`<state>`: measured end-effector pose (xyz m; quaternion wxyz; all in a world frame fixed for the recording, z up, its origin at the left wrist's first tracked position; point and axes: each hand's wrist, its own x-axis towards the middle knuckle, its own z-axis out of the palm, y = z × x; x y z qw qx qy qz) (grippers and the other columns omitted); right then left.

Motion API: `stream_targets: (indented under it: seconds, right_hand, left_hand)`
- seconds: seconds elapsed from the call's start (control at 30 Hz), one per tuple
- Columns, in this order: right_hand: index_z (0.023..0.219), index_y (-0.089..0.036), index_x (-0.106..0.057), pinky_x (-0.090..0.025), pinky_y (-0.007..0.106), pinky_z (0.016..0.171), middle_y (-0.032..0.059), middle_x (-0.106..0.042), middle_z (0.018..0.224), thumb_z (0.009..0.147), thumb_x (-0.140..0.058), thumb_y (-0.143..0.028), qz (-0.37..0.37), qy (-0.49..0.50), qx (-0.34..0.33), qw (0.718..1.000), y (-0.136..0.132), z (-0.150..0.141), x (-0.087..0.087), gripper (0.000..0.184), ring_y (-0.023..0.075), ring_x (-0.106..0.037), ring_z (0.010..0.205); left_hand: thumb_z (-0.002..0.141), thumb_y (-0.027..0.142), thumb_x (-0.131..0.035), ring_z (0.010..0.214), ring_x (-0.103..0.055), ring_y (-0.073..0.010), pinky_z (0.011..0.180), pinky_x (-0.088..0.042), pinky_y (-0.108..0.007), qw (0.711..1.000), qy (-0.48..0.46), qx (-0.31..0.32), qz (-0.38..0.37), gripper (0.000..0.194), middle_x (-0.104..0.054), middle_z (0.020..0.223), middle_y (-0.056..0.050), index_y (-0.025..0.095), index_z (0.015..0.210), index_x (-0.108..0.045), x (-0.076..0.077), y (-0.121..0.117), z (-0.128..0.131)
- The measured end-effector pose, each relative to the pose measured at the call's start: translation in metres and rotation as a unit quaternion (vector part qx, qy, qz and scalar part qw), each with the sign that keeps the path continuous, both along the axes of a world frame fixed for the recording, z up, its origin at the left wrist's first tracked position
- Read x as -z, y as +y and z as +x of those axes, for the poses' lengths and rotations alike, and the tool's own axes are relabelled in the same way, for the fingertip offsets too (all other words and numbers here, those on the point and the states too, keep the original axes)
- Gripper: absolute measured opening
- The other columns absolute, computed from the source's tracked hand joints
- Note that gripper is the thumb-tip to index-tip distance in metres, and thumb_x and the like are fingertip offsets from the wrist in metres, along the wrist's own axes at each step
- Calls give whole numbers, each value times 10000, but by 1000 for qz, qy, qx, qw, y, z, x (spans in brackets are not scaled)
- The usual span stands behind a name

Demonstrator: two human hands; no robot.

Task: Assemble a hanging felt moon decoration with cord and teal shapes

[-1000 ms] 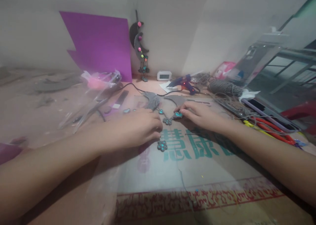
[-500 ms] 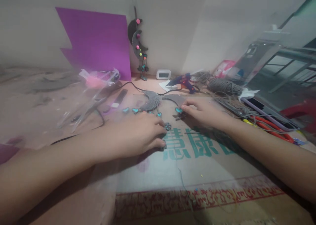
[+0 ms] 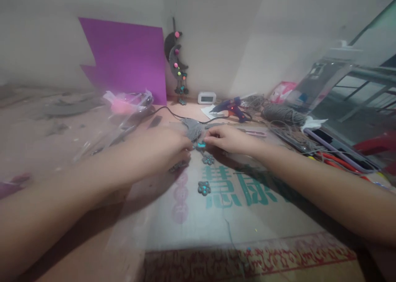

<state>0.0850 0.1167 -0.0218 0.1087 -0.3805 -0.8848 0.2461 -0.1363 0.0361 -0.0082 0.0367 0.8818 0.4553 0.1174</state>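
My left hand (image 3: 161, 148) and my right hand (image 3: 227, 138) meet over a cardboard sheet with teal lettering (image 3: 235, 191). Between their fingertips is a small teal piece (image 3: 201, 144) on a grey strand below a grey yarn tassel (image 3: 194, 128). My right hand's fingers are pinched together at that piece. My left hand is curled, with its fingertips at the strand; motion blurs them. Two grey flower shapes with teal dots lie on the cardboard, one (image 3: 208, 159) just below the hands and one (image 3: 203, 187) nearer me.
A purple sheet (image 3: 126, 59) leans on the back wall beside a hanging grey moon ornament (image 3: 175, 55). A blue glue gun (image 3: 230, 107), a white clock (image 3: 206, 97), a ball of grey yarn (image 3: 283, 114) and red-handled pliers (image 3: 340, 162) lie at the right. Clear plastic bags (image 3: 123, 109) sit at the left.
Both hands have moved up and inward to meet at the tassel strand. My left hand has lifted off the near flower shape, which now lies uncovered. The view has shifted slightly.
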Motion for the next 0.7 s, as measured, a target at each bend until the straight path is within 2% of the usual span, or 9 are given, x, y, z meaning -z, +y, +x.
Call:
stream_targets:
  seconds: [0.17, 0.37, 0.53, 0.6, 0.7]
  right_hand:
    - [775, -185, -641, -381, 246, 595, 13, -680, 733, 919, -549, -359, -8, -39, 2, 999, 9, -12, 6, 244, 156, -602, 675]
    - [796, -178, -645, -367, 261, 659, 44, -706, 827, 939, -549, -316, 65, -48, 16, 997, 1, -16, 9, 221, 172, -604, 754]
    - [805, -175, -623, -371, 280, 666, 51, -672, 791, 968, -514, -360, 128, 1, 30, 991, -4, 0, 8, 270, 179, -575, 737]
    - [807, -183, -613, -383, 286, 669, 46, -665, 789, 957, -530, -365, 139, 30, 28, 989, -16, 11, 7, 250, 181, -574, 738]
    - [845, -198, -633, -415, 301, 700, 48, -680, 816, 924, -583, -338, 136, 43, -9, 990, -41, 27, 8, 169, 190, -588, 764]
  left_hand:
    - [922, 325, -523, 815, -615, -195, 759, -414, -318, 998, 40, -21, 39, 254, -714, 879, -45, 218, 900, -753, 7, 16, -1]
    - [965, 262, -461, 897, -620, -235, 772, -426, -353, 995, 86, -16, 48, 305, -702, 989, -89, 183, 986, -755, 9, 13, 8]
    - [961, 257, -464, 928, -616, -245, 824, -444, -374, 996, 66, -8, 59, 303, -694, 981, -97, 173, 996, -754, 9, 14, 7]
    - [937, 263, -506, 857, -616, -228, 769, -434, -355, 997, 60, -16, 48, 267, -701, 928, -76, 193, 919, -763, 6, 14, 5]
    - [904, 276, -588, 781, -620, -177, 713, -421, -308, 999, 18, 22, -31, 180, -710, 862, -20, 233, 877, -761, 0, 9, 4]
